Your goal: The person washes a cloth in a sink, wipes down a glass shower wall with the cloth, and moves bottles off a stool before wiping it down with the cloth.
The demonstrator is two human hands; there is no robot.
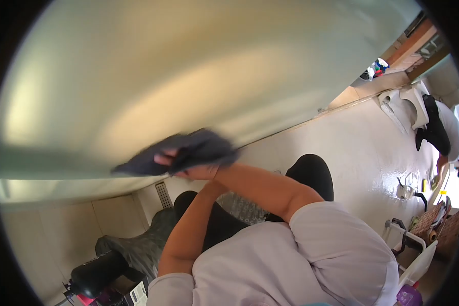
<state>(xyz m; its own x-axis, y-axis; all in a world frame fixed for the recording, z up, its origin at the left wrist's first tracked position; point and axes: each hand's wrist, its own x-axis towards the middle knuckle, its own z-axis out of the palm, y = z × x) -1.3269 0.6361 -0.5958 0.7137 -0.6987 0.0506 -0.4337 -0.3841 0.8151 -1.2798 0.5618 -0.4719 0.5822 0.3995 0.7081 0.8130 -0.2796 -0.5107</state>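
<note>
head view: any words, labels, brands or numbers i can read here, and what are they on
No text can be read for certain.
Black cylinder, lower left: pale lettering, too small and blurred to read.
White label, bottom edge: dark marks, too small and blurred to read.
Dark cloth: no lettering shows.

Panel [188, 66]: smooth, glossy | cloth [204, 145], at panel: matt fabric | floor [352, 132], beside panel: glossy | sheeting [143, 250], below panel: creased plastic

Likely bathroom: frosted glass panel [199, 66], perforated drain grate [163, 195], pale glossy floor [357, 140].
</note>
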